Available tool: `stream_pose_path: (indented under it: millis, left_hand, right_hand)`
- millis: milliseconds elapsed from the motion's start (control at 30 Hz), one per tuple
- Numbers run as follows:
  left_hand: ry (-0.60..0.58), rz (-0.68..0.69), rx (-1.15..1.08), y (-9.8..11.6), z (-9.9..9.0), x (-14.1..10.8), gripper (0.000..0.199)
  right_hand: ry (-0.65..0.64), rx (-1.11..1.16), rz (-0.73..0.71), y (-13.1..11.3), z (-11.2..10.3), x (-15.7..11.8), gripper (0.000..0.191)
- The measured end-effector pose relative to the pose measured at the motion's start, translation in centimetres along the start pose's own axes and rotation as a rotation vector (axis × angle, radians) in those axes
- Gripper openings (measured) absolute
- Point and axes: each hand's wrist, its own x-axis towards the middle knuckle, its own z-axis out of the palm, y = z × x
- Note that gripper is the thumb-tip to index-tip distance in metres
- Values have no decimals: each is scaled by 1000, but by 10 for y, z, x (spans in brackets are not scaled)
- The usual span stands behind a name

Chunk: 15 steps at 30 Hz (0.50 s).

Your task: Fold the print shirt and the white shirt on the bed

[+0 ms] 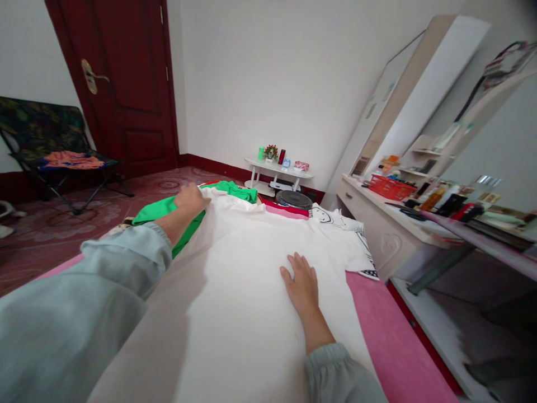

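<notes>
A white T-shirt [247, 280] lies spread out in front of me, its short sleeve [344, 240] reaching out to the right. My left hand [191, 200] is at the far left shoulder of the shirt, fingers curled onto the fabric by the collar; it is slightly blurred. Flat on the right half of the shirt rests my right hand [304, 282], with its fingers apart and nothing held. Green cloth [155, 211] lies under and beside my left wrist, and more green fabric [237, 191] is bunched beyond the collar. A white garment with black print [329, 215] lies past the right sleeve.
Pink bedding [390, 330] shows along the right edge. A dressing table [377, 218] with a red basket [390, 187] and bottles stands at the right. Farther off are a low white table [277, 166], a round dark lid-like object [293, 199], a folding chair [46, 134] and a door [121, 84].
</notes>
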Motion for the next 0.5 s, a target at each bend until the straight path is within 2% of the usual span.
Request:
stream_pose_path:
  millis: [67, 133, 267, 400, 500]
  left_hand:
    - [78, 87, 32, 2, 2, -1, 65]
    - [87, 119, 45, 3, 5, 1, 64]
    - [35, 77, 21, 7, 7, 15, 60]
    - [-49, -9, 16, 12, 4, 24, 45]
    - [-82, -2, 9, 11, -1, 24, 36]
  right_hand:
    - [4, 10, -6, 1, 0, 0, 49]
    - [5, 15, -9, 1, 0, 0, 49]
    - [6, 14, -1, 0, -1, 1, 48]
    - [6, 17, 9, -1, -1, 1, 47]
    - [7, 19, 10, -1, -1, 1, 46]
